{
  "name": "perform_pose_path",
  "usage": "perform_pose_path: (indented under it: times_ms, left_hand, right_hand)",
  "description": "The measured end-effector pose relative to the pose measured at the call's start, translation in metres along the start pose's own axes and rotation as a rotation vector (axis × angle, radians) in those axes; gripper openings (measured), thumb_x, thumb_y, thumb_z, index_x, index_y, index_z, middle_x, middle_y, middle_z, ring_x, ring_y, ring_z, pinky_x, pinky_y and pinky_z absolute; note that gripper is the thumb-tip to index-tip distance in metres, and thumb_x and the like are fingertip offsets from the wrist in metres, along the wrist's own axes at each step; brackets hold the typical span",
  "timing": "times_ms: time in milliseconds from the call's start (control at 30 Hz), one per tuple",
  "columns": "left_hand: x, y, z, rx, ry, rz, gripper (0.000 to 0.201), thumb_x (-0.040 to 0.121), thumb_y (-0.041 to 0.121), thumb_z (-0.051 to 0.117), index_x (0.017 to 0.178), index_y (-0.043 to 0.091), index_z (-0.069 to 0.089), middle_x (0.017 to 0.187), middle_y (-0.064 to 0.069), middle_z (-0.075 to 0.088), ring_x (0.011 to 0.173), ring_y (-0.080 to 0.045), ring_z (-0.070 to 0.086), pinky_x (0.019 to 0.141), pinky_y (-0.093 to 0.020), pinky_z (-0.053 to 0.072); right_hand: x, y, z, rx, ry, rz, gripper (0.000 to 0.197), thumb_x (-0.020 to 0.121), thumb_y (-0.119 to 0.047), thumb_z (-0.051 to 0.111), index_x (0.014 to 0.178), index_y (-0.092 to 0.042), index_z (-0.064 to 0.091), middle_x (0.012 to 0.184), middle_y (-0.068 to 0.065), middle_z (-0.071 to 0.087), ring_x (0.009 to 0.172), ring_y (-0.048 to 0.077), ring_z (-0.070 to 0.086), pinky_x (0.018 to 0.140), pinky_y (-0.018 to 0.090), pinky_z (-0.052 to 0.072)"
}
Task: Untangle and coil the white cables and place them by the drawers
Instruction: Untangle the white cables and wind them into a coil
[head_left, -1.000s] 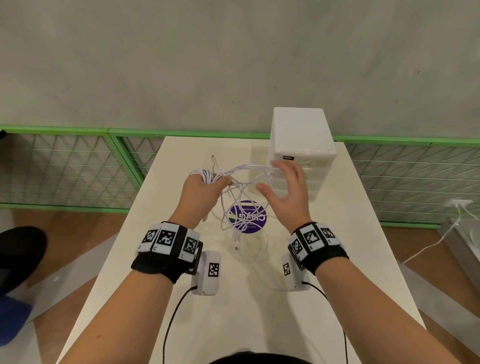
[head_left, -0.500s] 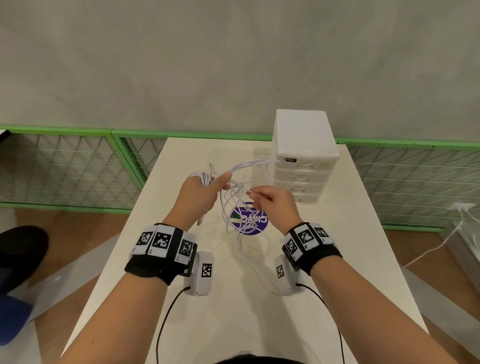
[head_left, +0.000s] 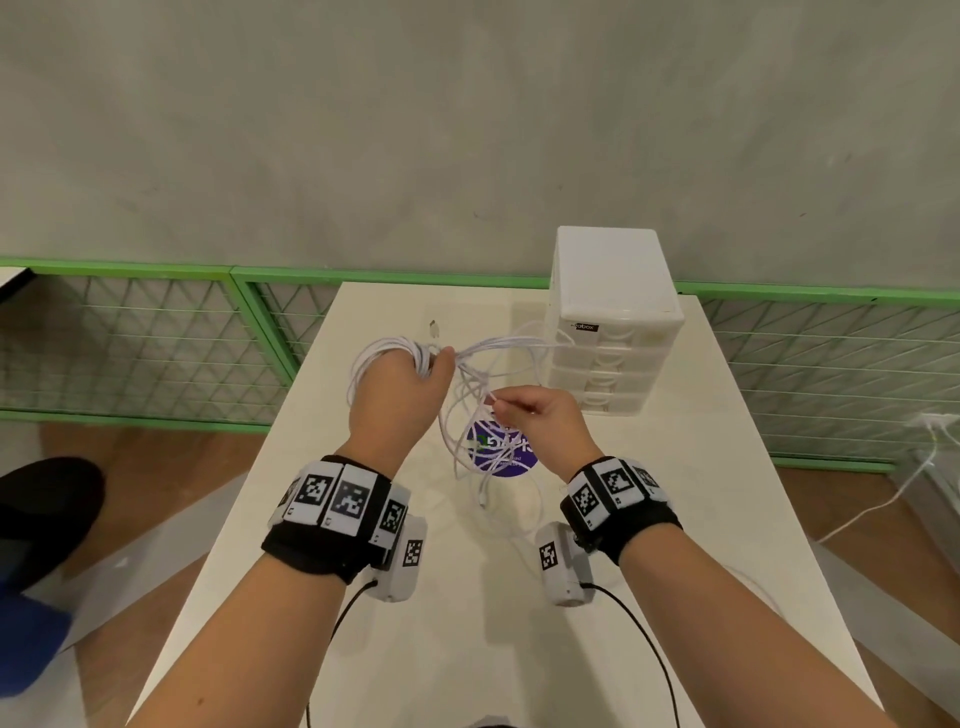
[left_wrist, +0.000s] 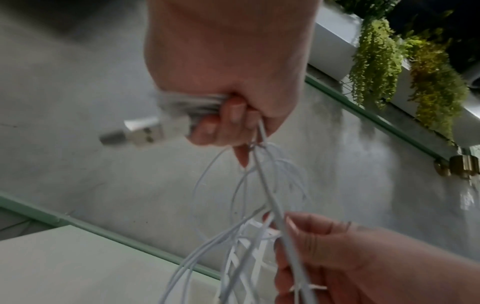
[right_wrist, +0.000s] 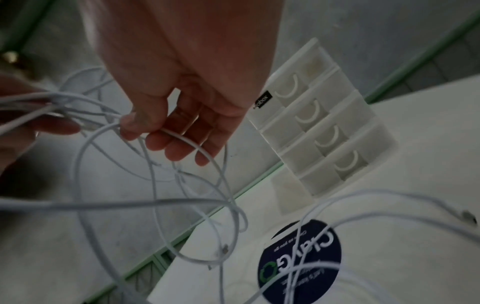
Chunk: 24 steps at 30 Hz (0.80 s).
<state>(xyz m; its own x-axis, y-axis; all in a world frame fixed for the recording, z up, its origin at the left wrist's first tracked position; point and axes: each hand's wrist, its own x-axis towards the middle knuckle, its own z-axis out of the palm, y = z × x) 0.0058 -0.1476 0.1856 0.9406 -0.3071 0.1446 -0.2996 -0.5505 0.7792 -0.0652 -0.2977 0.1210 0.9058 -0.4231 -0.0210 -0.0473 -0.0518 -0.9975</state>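
My left hand (head_left: 410, 379) is raised above the white table (head_left: 675, 467) and grips a coiled bundle of white cable (head_left: 387, 349). In the left wrist view a USB plug (left_wrist: 140, 131) sticks out of that fist. A loose tangle of white cables (head_left: 467, 415) hangs from it down to the table. My right hand (head_left: 530, 410) pinches one strand of the tangle between thumb and forefinger (right_wrist: 132, 123), just right of the left hand. The white drawer unit (head_left: 613, 317) stands at the back right of the table.
A round purple sticker (head_left: 501, 449) lies on the table under the tangle. A green-framed wire mesh fence (head_left: 130, 332) runs behind and beside the table. Another white cable (head_left: 883, 499) trails over the wooden floor at right. A dark shoe (head_left: 47, 509) shows at far left.
My right hand went from spread open near the drawers to pinching a strand close to my left hand. The left hand rose slightly, with the coil in it.
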Motion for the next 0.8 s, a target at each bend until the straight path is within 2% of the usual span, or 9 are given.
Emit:
perform_pose_path:
  times_ms: [67, 133, 200, 267, 333, 367, 500, 667, 800]
  left_hand:
    - [0.001, 0.001, -0.001, 0.038, 0.013, 0.011, 0.053, 0.092, 0.038, 0.055, 0.052, 0.007, 0.040, 0.045, -0.002, 0.031, 0.041, -0.018, 0.031, 0.047, -0.028, 0.025]
    - [0.001, 0.005, -0.002, 0.020, -0.021, 0.029, 0.052, 0.092, 0.035, 0.057, 0.051, 0.012, 0.034, 0.044, -0.001, 0.030, 0.040, -0.015, 0.029, 0.045, -0.027, 0.024]
    - [0.000, 0.007, -0.003, -0.042, -0.060, 0.041, 0.053, 0.092, 0.030, 0.058, 0.050, 0.009, 0.033, 0.045, -0.001, 0.029, 0.038, -0.011, 0.025, 0.042, -0.022, 0.022]
    - [-0.001, 0.007, -0.005, -0.121, -0.106, 0.047, 0.050, 0.092, 0.026, 0.059, 0.054, -0.001, 0.038, 0.050, -0.007, 0.030, 0.041, -0.011, 0.023, 0.041, -0.021, 0.020]
    - [-0.003, 0.007, -0.007, -0.161, -0.162, 0.060, 0.046, 0.091, 0.022, 0.059, 0.057, 0.001, 0.037, 0.052, -0.007, 0.028, 0.041, -0.010, 0.021, 0.041, -0.020, 0.020]
    - [-0.003, 0.008, -0.007, -0.158, -0.200, 0.066, 0.043, 0.091, 0.021, 0.059, 0.057, 0.005, 0.037, 0.051, -0.006, 0.028, 0.040, -0.009, 0.021, 0.040, -0.019, 0.020]
    - [-0.007, 0.011, -0.002, -0.048, -0.335, 0.082, 0.037, 0.087, 0.020, 0.064, 0.055, 0.016, 0.046, 0.049, 0.001, 0.036, 0.042, -0.007, 0.028, 0.044, -0.021, 0.026]
    - [-0.011, 0.016, 0.001, -0.075, -0.273, 0.020, 0.047, 0.081, 0.017, 0.073, 0.047, 0.025, 0.040, 0.038, 0.008, 0.037, 0.031, -0.005, 0.033, 0.038, -0.016, 0.025]
    - [-0.013, 0.025, -0.007, -0.079, -0.255, 0.025, 0.033, 0.080, 0.023, 0.076, 0.056, 0.027, 0.053, 0.046, 0.003, 0.048, 0.030, -0.003, 0.037, 0.033, -0.010, 0.026]
  right_hand:
    - [-0.003, 0.001, 0.003, -0.067, -0.047, 0.009, 0.016, 0.083, 0.001, 0.066, 0.098, -0.003, 0.071, 0.079, -0.001, 0.068, 0.064, -0.007, 0.061, 0.069, 0.008, 0.048]
    - [-0.005, 0.002, 0.005, -0.100, -0.068, 0.027, 0.015, 0.082, -0.001, 0.068, 0.096, -0.005, 0.072, 0.082, 0.003, 0.070, 0.068, -0.002, 0.063, 0.074, 0.012, 0.049]
    - [-0.005, 0.002, 0.005, -0.120, -0.033, 0.019, 0.014, 0.081, -0.004, 0.070, 0.089, -0.015, 0.073, 0.080, 0.005, 0.070, 0.069, 0.008, 0.064, 0.077, 0.021, 0.050]
    - [-0.004, 0.002, 0.003, -0.129, 0.019, 0.006, 0.017, 0.080, -0.006, 0.071, 0.080, -0.023, 0.070, 0.077, 0.008, 0.070, 0.071, 0.017, 0.064, 0.079, 0.029, 0.053]
    - [-0.004, 0.001, 0.003, -0.112, 0.053, 0.008, 0.021, 0.078, -0.006, 0.073, 0.074, -0.026, 0.069, 0.079, 0.008, 0.071, 0.075, 0.024, 0.066, 0.082, 0.035, 0.055]
    - [-0.003, 0.000, 0.002, -0.106, 0.063, 0.012, 0.021, 0.078, -0.006, 0.073, 0.072, -0.026, 0.069, 0.078, 0.006, 0.071, 0.075, 0.022, 0.065, 0.082, 0.036, 0.055]
    - [-0.003, -0.002, 0.006, -0.015, 0.080, 0.029, 0.021, 0.079, -0.002, 0.071, 0.074, -0.022, 0.069, 0.070, -0.007, 0.069, 0.065, 0.004, 0.063, 0.074, 0.025, 0.051]
    - [-0.006, -0.013, 0.008, 0.097, 0.115, 0.003, 0.016, 0.083, 0.001, 0.066, 0.081, -0.015, 0.069, 0.072, -0.003, 0.067, 0.059, -0.002, 0.061, 0.062, 0.012, 0.048]
    - [-0.005, -0.009, 0.003, 0.147, 0.167, -0.007, 0.012, 0.086, 0.003, 0.061, 0.095, 0.000, 0.069, 0.076, -0.002, 0.066, 0.060, -0.005, 0.060, 0.066, 0.010, 0.050]
